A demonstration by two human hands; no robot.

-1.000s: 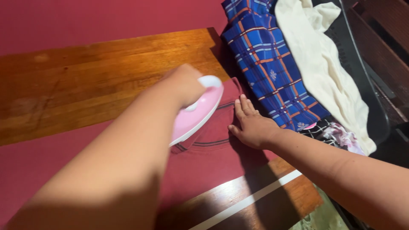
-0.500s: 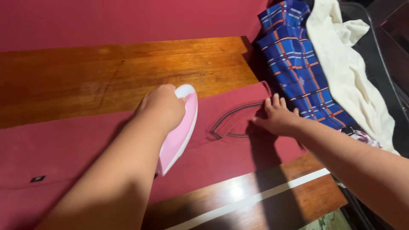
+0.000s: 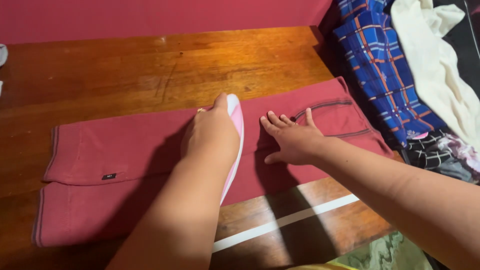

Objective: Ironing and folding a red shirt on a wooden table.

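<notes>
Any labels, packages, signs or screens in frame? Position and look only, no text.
One label only: small black rectangular fabric tag with pale marks, sewn flat on the folded dark red knit garment, lower left, well left of the left hand on the pink and white iron.
No packages, signs or screens visible.

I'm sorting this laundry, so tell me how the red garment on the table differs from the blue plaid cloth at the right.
The red garment is plain maroon; the blue plaid cloth is blue, crossed with orange and white lines. The red garment lies flat and folded on the wooden table, under the pink iron held by the left hand and under the flat right hand; the blue plaid cloth lies rumpled in a pile, untouched. Both are fabric.
</notes>
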